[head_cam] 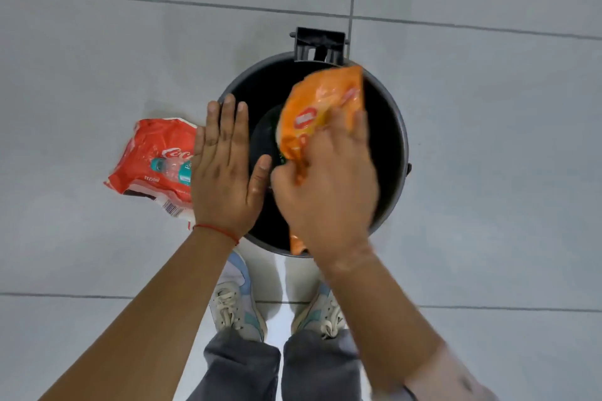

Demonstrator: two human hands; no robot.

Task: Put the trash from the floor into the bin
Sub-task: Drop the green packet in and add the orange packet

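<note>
A round dark bin [395,127] stands open on the tiled floor, seen from above. My right hand [329,192] grips an orange snack wrapper [321,107] and holds it over the bin's mouth. My left hand [224,166] is flat with fingers spread, empty, hovering over the bin's left rim. On the floor left of the bin lies a red plastic wrapper [150,156] with a small clear bottle [171,169] resting on it, partly hidden by my left hand.
A black hinge bracket [321,44] sticks out at the bin's far side. My two feet in light sneakers [234,306] stand just in front of the bin. Grey floor tiles [488,172] spread all around.
</note>
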